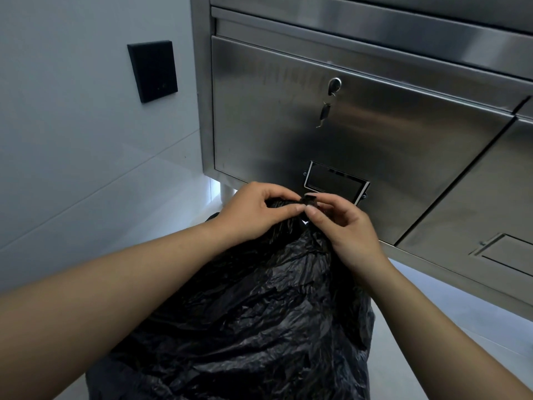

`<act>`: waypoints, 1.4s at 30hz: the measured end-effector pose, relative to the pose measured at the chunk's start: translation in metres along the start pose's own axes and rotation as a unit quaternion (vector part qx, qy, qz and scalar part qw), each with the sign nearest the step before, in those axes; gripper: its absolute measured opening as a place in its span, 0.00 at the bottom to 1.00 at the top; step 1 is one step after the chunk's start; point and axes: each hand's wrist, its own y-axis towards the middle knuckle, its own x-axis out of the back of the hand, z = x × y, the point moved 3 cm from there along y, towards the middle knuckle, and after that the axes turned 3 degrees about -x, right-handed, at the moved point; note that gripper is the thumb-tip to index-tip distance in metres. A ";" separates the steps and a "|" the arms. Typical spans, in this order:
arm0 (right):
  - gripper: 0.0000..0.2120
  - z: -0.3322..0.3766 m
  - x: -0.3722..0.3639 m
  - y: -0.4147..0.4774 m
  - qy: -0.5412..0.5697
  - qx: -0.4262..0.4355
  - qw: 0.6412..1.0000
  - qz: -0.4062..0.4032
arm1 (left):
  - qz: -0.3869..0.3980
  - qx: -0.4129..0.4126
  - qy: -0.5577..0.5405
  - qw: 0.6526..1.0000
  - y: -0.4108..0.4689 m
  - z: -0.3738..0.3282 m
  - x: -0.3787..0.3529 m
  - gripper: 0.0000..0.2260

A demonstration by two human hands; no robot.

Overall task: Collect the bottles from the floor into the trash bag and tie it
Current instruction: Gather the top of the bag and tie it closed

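Past both bare forearms (115, 298): thumb and forefinger of left hand (253, 210) and right hand (346, 229) pinching the twisted neck of the black trash bag (259, 313), on the floor (432, 327) before a steel cabinet (375, 125). Likely thin, slippery, light; best gripped at the gathered neck.

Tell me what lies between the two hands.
In the head view, only the twisted neck of the trash bag lies between the left hand and the right hand; both pinch it.

Commercial kitchen; stainless steel cabinet (360, 134), tiled wall (72, 140)
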 end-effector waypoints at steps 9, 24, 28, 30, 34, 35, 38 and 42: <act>0.03 -0.010 0.006 0.006 0.014 -0.015 0.998 -0.064 | 0.089 0.129 -0.134 0.979 0.001 0.009 0.000 0.09; 0.04 -0.003 0.040 -0.020 0.123 -0.187 0.964 -0.142 | 0.018 0.148 -0.079 0.986 -0.001 0.007 0.024 0.03; 0.06 -0.019 0.067 -0.030 0.091 -0.201 0.963 -0.157 | 0.026 0.131 0.019 0.991 -0.002 0.022 0.039 0.02; 0.05 -0.016 0.073 -0.028 0.060 -0.173 0.969 -0.166 | 0.015 0.125 0.032 0.992 -0.001 0.028 0.042 0.02; 0.05 0.001 0.061 -0.021 -0.015 -0.111 0.990 -0.082 | 0.023 0.124 0.003 0.992 0.000 0.034 0.037 0.02; 0.06 0.004 0.057 -0.021 -0.029 -0.113 0.992 -0.053 | 0.034 0.125 -0.002 0.992 0.001 0.034 0.033 0.03; 0.05 0.006 0.050 -0.020 -0.077 -0.142 0.986 -0.032 | 0.051 0.138 -0.035 0.989 0.004 0.031 0.017 0.06; 0.12 -0.002 0.047 -0.021 -0.254 -0.119 0.956 -0.091 | 0.064 0.138 -0.052 0.987 0.001 0.027 0.002 0.08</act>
